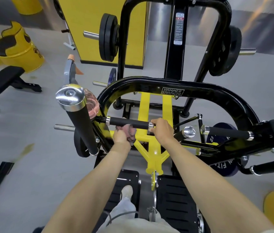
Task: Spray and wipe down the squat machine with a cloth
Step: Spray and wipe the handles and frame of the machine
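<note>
The squat machine [191,88] has a black curved frame and yellow inner bars. A horizontal black foam handle [126,122] with chrome ends runs across its middle. My left hand [120,137] grips a pink cloth [130,132] bunched against the underside of that handle. My right hand [161,129] holds the handle's chrome right end. A spray bottle [71,73] with a grey head, orange trigger and pinkish body hangs on the frame at the left, partly hidden behind an upright black grip [80,121].
Weight plates [107,37] hang on both sides of the machine. Yellow barrels [18,47] and a black bench [10,76] stand at the left. My foot [127,192] rests on the black footplate [175,199]. Purple plates [222,133] lie at the right.
</note>
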Available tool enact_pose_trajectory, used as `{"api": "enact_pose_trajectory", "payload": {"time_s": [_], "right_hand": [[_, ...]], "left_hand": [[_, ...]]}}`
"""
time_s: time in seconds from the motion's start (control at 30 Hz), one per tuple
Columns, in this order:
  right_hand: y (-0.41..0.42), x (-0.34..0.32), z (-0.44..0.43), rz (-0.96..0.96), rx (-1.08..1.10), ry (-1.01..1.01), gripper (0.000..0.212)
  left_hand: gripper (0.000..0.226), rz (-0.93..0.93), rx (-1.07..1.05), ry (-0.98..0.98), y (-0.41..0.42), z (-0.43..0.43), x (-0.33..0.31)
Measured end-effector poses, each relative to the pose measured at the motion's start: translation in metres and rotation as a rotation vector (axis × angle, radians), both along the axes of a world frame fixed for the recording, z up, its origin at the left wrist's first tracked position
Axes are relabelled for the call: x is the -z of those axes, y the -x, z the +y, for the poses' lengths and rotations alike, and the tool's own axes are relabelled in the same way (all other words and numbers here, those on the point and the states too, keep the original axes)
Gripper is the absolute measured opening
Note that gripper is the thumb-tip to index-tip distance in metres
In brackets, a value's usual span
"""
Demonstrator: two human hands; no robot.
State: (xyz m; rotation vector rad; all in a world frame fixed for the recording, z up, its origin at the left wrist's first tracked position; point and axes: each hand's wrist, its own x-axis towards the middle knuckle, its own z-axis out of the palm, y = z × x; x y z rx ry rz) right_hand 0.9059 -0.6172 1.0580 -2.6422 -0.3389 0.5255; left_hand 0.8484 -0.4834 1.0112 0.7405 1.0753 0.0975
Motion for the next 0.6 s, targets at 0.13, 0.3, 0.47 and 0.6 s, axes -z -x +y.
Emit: {"api": "enact_pose_trajectory", "payload": {"time_s": [0.13, 0.3, 0.47, 0.6], "right_hand": [[0.002, 0.001, 0.0, -0.023, 0.007, -0.006, 0.018], [0.001, 0.001, -0.003, -0.054, 0.004, 0.012, 0.028], [0.001, 0.001, -0.003, -0.061, 0.007, 0.007, 0.024], [0.001, 0.0, -0.002, -0.069, 0.007, 0.017, 0.023]], "left_hand": [[0.034, 0.029, 0.049, 0.03, -0.009, -0.037, 0.002], [0.027, 0.003, 0.325, -0.147, -0.008, -0.061, -0.003], [0.022, 0.084, 0.385, -0.021, -0.011, -0.057, -0.019], [0.024, 0.042, 0.338, 0.115, -0.011, -0.043, -0.026]]}}
